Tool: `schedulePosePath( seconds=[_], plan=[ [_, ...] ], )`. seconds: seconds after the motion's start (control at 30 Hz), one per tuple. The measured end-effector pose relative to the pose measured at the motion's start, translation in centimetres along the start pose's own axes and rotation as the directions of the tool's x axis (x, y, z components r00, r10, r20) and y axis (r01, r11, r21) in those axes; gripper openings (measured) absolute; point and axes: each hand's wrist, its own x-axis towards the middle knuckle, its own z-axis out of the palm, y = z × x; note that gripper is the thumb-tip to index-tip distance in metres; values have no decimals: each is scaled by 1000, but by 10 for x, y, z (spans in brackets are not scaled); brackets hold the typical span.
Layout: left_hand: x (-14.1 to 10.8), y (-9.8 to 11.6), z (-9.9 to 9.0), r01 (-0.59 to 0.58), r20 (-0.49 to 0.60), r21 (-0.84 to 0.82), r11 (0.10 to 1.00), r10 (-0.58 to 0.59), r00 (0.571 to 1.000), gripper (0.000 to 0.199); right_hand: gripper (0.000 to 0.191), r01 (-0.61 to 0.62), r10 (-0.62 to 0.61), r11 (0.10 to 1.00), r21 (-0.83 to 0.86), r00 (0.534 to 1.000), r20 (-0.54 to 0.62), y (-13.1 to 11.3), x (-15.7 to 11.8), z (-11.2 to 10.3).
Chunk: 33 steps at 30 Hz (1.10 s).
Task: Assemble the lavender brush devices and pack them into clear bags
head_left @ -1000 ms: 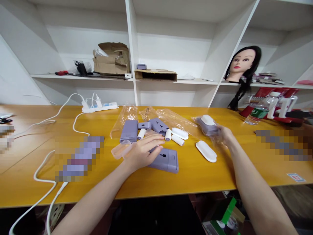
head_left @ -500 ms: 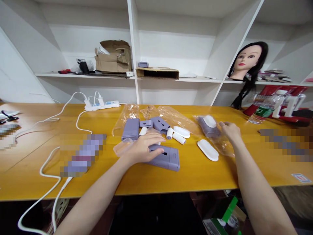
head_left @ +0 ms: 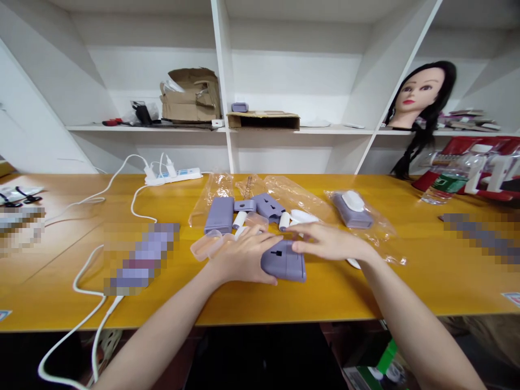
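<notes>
A flat purple case (head_left: 286, 262) lies near the front of the table. My left hand (head_left: 246, 257) is wrapped round its left end, thumb at the near edge. At the case's right end, my right hand (head_left: 325, 242) reaches over with fingers apart, fingertips near its top. Behind them are a purple box (head_left: 220, 215), a purple piece with cut-outs (head_left: 268, 207), white rollers (head_left: 239, 219) and clear plastic cups (head_left: 205, 245). A white oval piece is partly hidden by my right hand. Another purple case (head_left: 351, 214) with a white oval top sits on clear plastic wrap.
A power strip (head_left: 179, 176) with white cables is at the back left. At the right are a water bottle (head_left: 447, 181) and red stands. A mannequin head (head_left: 420, 97), cardboard boxes (head_left: 190, 100) and other items stand on the shelf (head_left: 337, 131).
My right hand has moved left from the wrapped case to the front purple case. My left hand has shifted its thumb to the near edge of that case.
</notes>
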Motion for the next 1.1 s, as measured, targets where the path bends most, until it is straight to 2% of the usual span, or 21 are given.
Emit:
schedulePosePath(
  seconds=[0.07, 0.13, 0.2, 0.27, 0.3, 0.33, 0.37, 0.4, 0.43, 0.47, 0.5, 0.53, 0.57, 0.6, 0.63, 0.7, 0.77, 0.9, 0.97, 1.1],
  plan=[
    [-1, 1, -5, -48, -70, -1, 999, 48, 996, 85, 44, -53, 44, 993, 109, 996, 80, -5, 2, 7],
    [-2, 3, -11, -112, -144, 10, 994, 113, 983, 83, 48, -111, 77, 946, 304, 990, 122, -3, 5, 11],
    [-2, 4, -15, -131, -205, 9, 991, 130, 970, 82, 53, -128, 86, 855, 503, 991, 106, 2, 9, 13],
    [-1, 3, -17, -82, -310, -60, 995, 59, 949, 85, 55, -101, 106, 767, 633, 994, 30, 6, 12, 14],
    [1, 3, -16, -35, -406, -139, 990, -25, 913, 89, 54, -80, 127, 737, 671, 992, -21, 7, 13, 14],
    [3, 2, -14, 7, -512, -262, 965, -145, 846, 94, 53, -59, 151, 713, 699, 986, -71, 7, 13, 15],
    [5, 1, -12, 24, -599, -423, 906, -299, 743, 99, 51, -42, 176, 689, 724, 978, -111, 6, 14, 17],
    [8, -1, -9, 3, -619, -602, 798, -469, 630, 102, 50, -28, 199, 668, 744, 970, -143, 4, 14, 19],
    [11, -1, -6, -49, -541, -776, 629, -622, 567, 100, 49, -14, 216, 653, 758, 962, -169, 2, 15, 22],
    [14, -2, -4, -87, -383, -907, 413, -720, 579, 92, 49, 4, 224, 640, 768, 956, -191, 0, 16, 26],
    [16, -2, -2, -104, -216, -975, 194, -750, 625, 83, 50, 22, 227, 629, 777, 951, -211, -3, 17, 30],
    [18, -2, 0, -100, -78, -995, 13, -730, 678, 73, 52, 38, 229, 616, 787, 947, -225, -5, 18, 35],
    [19, -2, 0, -93, 8, -990, -108, -697, 717, 65, 54, 42, 231, 601, 798, 947, -224, -6, 20, 40],
    [19, -1, 0, -102, 42, -980, -171, -679, 733, 59, 57, 32, 233, 582, 813, 951, -205, -7, 21, 44],
    [19, -1, 0, -128, 38, -973, -190, -683, 730, 56, 59, 8, 238, 562, 827, 956, -171, -7, 22, 47],
    [19, 0, 0, -186, -4, -967, -174, -718, 696, 52, 60, -58, 248, 530, 846, 965, -89, -7, 23, 51],
    [18, 1, 0, -205, -28, -966, -155, -730, 683, 51, 55, -115, 261, 517, 848, 965, -28, -6, 23, 51],
    [18, 2, 0, -218, -66, -969, -116, -728, 683, 52, 36, -198, 278, 534, 822, 959, 51, -4, 21, 47],
    [17, 2, 0, -214, -76, -971, -103, -720, 690, 51, 28, -202, 262, 565, 800, 963, 58, -3, 20, 46],
    [16, 2, 0, -217, -98, -973, -83, -700, 707, 50, 28, -166, 203, 594, 787, 978, 53, -1, 20, 48]
  ],
)
